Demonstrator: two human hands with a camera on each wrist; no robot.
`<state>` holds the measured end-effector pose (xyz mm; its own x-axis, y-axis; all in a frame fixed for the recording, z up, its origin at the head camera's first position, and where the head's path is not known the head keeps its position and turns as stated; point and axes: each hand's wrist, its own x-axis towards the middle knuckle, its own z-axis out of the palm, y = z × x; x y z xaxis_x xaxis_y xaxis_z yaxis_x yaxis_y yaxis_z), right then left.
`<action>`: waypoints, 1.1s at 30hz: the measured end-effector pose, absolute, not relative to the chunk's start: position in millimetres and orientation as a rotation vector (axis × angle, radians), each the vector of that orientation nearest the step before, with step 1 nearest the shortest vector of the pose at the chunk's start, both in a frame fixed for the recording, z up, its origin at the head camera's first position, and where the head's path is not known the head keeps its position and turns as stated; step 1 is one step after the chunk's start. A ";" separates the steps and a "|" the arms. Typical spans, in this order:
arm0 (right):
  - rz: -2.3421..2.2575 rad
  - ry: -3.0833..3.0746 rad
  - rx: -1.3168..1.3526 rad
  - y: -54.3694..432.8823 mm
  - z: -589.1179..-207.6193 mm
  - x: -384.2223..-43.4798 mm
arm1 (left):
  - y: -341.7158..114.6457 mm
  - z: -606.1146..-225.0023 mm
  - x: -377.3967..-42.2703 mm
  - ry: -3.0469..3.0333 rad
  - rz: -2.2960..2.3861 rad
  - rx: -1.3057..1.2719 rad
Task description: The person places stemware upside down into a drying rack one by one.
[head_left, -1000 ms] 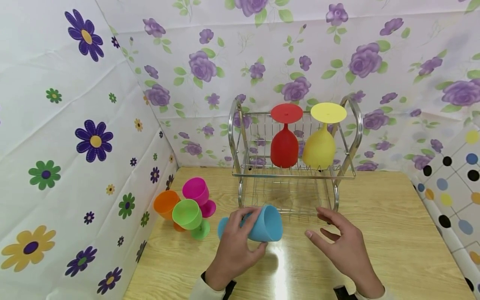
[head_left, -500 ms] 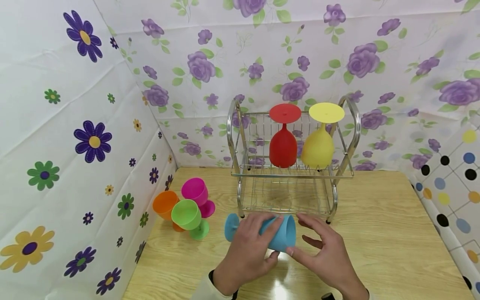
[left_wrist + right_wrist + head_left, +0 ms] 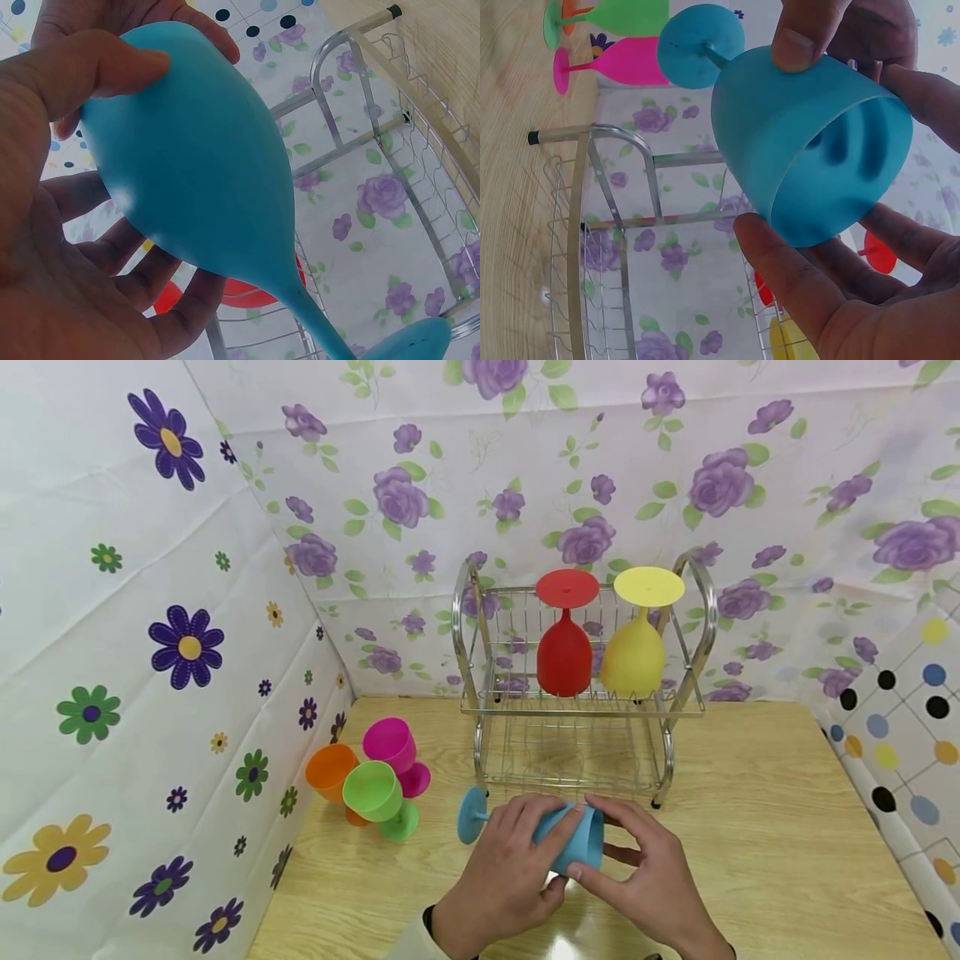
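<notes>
A blue plastic goblet (image 3: 581,843) lies sideways in the air above the table, its round foot to the left and its mouth to the right. My left hand (image 3: 510,872) grips the bowl from the stem side, thumb across it. At the mouth end, my right hand (image 3: 648,872) holds the rim between thumb and fingers. In the left wrist view the smooth bowl of the goblet (image 3: 202,157) tapers to its stem. Looking from the right wrist, the goblet (image 3: 769,131) shows a hollow inside with finger shadows through its wall.
A two-tier metal dish rack (image 3: 585,713) stands behind the hands. On its upper tier, a red goblet (image 3: 564,656) and a yellow goblet (image 3: 633,656) rest upside down. Left stand upright orange (image 3: 328,770), green (image 3: 371,789) and pink (image 3: 390,743) goblets, near the flowered wall.
My left hand has carried the blue goblet right and slightly toward me. My right hand has come in from the right, fingers apart before, and now holds the goblet's rim.
</notes>
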<state>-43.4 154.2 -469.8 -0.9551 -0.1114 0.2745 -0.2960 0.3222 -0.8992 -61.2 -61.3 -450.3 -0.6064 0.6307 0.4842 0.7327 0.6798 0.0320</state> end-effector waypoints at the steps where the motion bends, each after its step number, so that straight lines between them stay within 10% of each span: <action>1: 1.696 -2.419 0.370 154.3 -469.4 -43.2 | -61.2 -450.3 -61.4 -2.448 -0.318 -1.060; 33: 1.824 -2.274 0.142 155.6 -461.2 -40.8 | -55.2 -461.9 -32.0 -2.289 -2.017 -0.106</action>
<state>-40.8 155.6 -461.2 -0.9705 0.0633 0.2326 -0.2134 0.2235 -0.9511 -32.0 -55.2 -461.9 -0.9937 -0.0070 0.1122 0.1105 0.1259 0.9859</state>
